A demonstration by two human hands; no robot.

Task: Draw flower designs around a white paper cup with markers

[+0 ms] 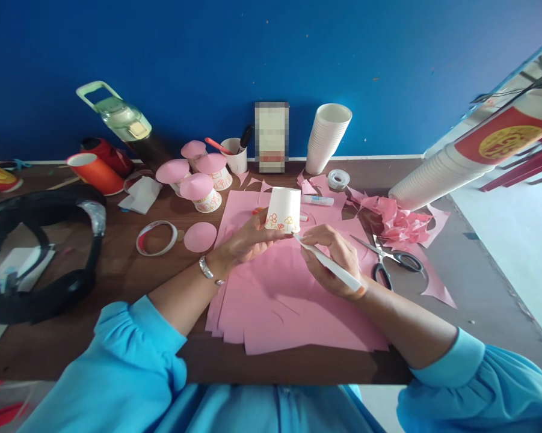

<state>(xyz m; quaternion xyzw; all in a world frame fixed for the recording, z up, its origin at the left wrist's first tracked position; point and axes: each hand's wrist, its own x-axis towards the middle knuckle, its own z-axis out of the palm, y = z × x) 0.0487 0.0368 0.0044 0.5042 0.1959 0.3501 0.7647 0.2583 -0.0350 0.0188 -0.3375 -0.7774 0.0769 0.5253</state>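
Observation:
An upside-down white paper cup [284, 205] rests on the fingers of my left hand [251, 236], which is closed round its rim side. Orange and yellow flowers are drawn along the cup's lower band. In my right hand [331, 255] is a white marker [338, 272] with an orange end, its tip at the cup's rim; whether it touches cannot be made out. Both hands are above a stack of pink paper sheets [275, 319]. Scissors [388, 258] lie to the right of my right hand, and a pink paper circle [200, 237] is left of my left hand.
Several decorated cups with pink cone tops [198, 187] stand at back left, near a tape ring [156, 238] and a black headband-like device [40, 252]. Stacked cups [327, 138], a glue stick [318, 200], crumpled pink paper [401, 219] and a long cup stack [433, 174] are back and right.

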